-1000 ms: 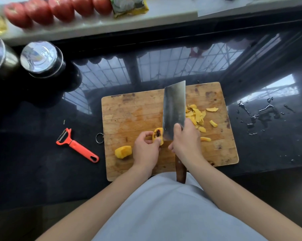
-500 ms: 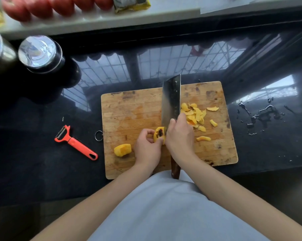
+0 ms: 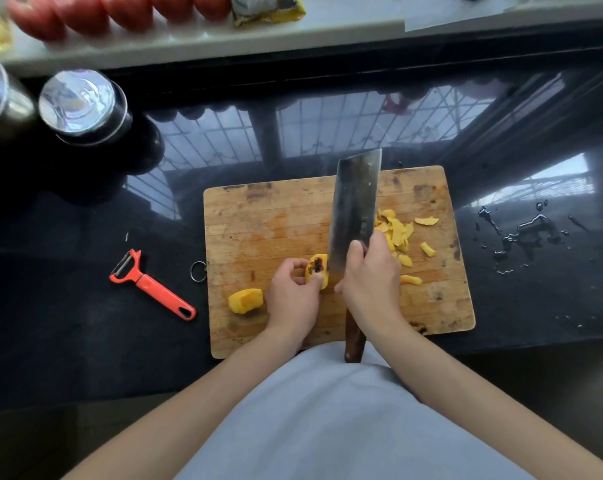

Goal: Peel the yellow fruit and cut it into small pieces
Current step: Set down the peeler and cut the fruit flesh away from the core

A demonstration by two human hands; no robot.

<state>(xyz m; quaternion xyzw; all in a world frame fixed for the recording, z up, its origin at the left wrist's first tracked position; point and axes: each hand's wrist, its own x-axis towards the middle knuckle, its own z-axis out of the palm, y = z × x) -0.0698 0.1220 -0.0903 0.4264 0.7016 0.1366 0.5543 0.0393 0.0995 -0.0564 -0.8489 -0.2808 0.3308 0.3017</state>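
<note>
The dark desk carries a wooden board, likely to keep the blade off the stone. On the board the right hand is wrapped tight round the knife, blade set beside the fruit for a cut. The left hand pinches that fruit (its dark middle shows) so it can't roll. A cut chunk waits left; peels sit right, out of the way. The peeler lies off the board, probably done with

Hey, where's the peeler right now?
In the head view, the peeler lies on the dark counter left of the cutting board, beside its metal ring, away from both hands.
</note>
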